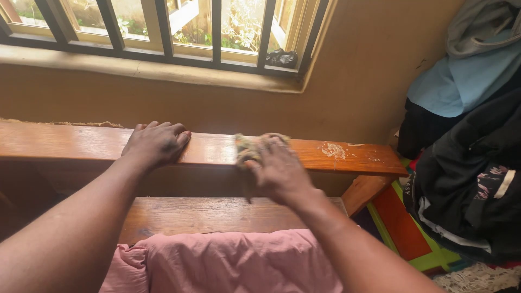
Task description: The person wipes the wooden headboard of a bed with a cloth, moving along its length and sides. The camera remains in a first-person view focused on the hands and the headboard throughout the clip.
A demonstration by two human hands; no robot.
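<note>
**Rag on the Bench Rail, Right Hand Pressing, Left Hand Bracing**

Crumpled rag [251, 147], mottled green and tan, bunched on the top face of the glossy reddish wooden rail [97, 142], a little right of its middle. Clamped there under the right hand [279, 172], fingers curled over the cloth and pinning it to the wood. Further left on the same rail, well apart from the rag, the left hand [156, 143]: flat, empty, fingers together and hooked over the far edge, bracing.

Just right of the rag, a whitish patch of dried residue [333, 150] with a few specks trailing toward the rail's end. Below the rail, a lower wooden board [217, 212], and nearest the camera a rumpled pink cloth [239, 260]. Above, a barred window [163, 27] over a tan wall, a small black bag [281, 58] on its sill. At right, a heap of dark and blue clothes [467, 152] hanging over a colourful floor mat [404, 228].

For wiping well, by judgement: firm, even pressure through the palm, rag kept folded thick under the fingers, strokes along the grain toward the whitish patch, the bracing hand kept planted for balance. Probable need for several passes over the crusted spot, with a clean fold of cloth turned outward.
</note>
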